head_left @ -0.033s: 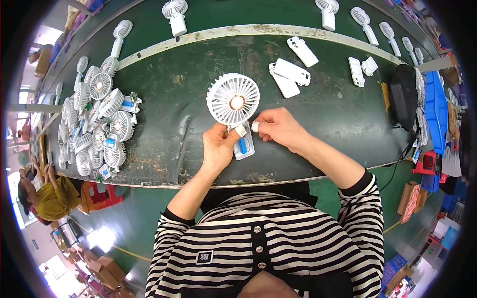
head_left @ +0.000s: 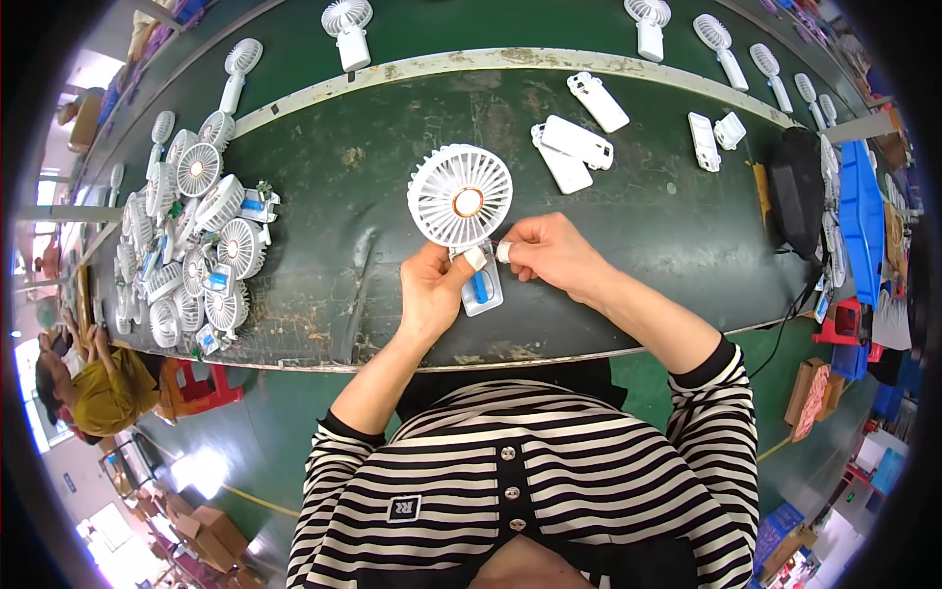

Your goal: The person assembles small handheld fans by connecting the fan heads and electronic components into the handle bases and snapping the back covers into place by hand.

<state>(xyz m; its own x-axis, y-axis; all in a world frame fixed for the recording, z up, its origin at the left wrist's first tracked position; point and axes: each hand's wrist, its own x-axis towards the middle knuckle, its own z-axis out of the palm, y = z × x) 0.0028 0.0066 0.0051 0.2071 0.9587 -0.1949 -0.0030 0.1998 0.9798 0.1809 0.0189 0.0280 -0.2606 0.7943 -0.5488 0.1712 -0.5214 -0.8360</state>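
Observation:
A white handheld fan [head_left: 461, 196] lies in front of me, its round grille pointing away and its opened handle [head_left: 483, 297] toward me. A blue cylindrical part shows inside the handle. My left hand [head_left: 430, 288] is closed on the fan just below the grille, its wrapped thumb across the neck. On the other side, my right hand [head_left: 554, 253] pinches at the neck, with white wrapping on a fingertip. Fine dark wires seem to show between the two hands; what the right fingertips hold is too small to make out.
Piled at the left are several unfinished fans [head_left: 196, 245] with open handles. Beyond my hands lie white handle covers [head_left: 579, 142] and smaller white pieces [head_left: 705, 142]. Finished-looking fans [head_left: 348, 34] line the far strip. A black bag-like object [head_left: 795, 191] and blue tray [head_left: 861, 226] are at right.

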